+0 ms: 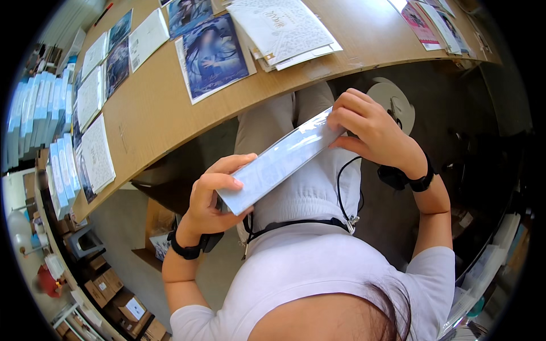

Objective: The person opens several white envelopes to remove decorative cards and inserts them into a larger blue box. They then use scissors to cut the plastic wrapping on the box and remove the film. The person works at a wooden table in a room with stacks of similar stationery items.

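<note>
A long, flat, pale blue-white box point(278, 162) with a glossy clear film over it lies slanted above my lap, its right end higher in the view. My left hand point(213, 190) grips the lower left end, thumb and fingers on opposite edges. At the upper right end, the fingers of my right hand point(369, 125) are bent and pressed together on the film. What the right fingertips pinch there is partly hidden. The wooden table's edge point(222, 119) is just beyond the box, apart from it.
Illustrated blue prints point(213, 57) and white patterned envelopes point(281, 28) lie on the table. Pink printed sheets point(418, 25) are at the far right. Stacked light-blue boxes point(37, 113) stand at the left. Cardboard boxes point(105, 284) sit lower left; a white stool point(392, 99) is under the table.
</note>
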`<state>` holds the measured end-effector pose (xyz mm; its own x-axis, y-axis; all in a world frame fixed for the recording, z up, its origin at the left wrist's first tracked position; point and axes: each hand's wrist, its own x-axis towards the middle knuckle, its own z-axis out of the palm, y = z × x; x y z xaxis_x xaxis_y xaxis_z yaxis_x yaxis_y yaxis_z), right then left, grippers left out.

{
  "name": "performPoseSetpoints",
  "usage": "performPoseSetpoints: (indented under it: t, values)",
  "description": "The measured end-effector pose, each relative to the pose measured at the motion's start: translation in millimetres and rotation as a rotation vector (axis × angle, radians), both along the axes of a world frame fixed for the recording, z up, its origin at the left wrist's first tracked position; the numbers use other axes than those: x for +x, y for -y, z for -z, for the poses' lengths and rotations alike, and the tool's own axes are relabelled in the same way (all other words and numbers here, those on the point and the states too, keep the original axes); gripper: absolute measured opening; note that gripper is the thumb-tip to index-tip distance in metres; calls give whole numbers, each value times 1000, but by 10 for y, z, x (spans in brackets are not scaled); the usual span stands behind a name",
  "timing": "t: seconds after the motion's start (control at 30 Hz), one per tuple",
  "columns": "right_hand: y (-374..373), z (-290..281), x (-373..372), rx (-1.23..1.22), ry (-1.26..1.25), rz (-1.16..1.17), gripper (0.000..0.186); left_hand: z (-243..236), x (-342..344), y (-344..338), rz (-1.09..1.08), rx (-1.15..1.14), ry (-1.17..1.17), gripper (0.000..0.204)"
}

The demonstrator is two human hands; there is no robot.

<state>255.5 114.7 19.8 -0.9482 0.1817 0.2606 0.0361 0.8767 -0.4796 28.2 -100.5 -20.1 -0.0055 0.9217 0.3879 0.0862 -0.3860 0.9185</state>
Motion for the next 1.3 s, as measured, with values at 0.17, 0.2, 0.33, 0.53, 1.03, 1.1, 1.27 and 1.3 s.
performPoseSetpoints:
  t: [0.17, 0.2, 0.33, 0.53, 1.03, 1.1, 1.27, 1.3]
  values:
    - [-56, -51, 13, -15, 33, -81, 28, -330, -310, -340, 332, -211, -69, 45]
    - [-54, -85, -11, 12, 46, -97, 27, -382, -354, -416, 375, -250, -88, 47]
    - [-75, -91, -123, 127, 79, -167, 24, -490, -335, -621, 391, -274, -325, 58]
    - [94, -98, -237, 61, 42, -106, 31, -348, -356, -745, 431, -219, -332, 73]
    - [247, -66, -300, -247, 49, 88, 42, -270, -82, -1081, 413, -222, -254, 57]
    - [235, -23, -271, -287, 58, 88, 37, -273, -80, -1139, 446, -176, -347, 54]
    - [257, 122, -260, -385, -61, 128, 28, -257, -75, -1209, 491, -184, -372, 50]
    - [231, 129, -254, -386, -36, 93, 27, -260, -66, -1218, 497, -212, -362, 49]
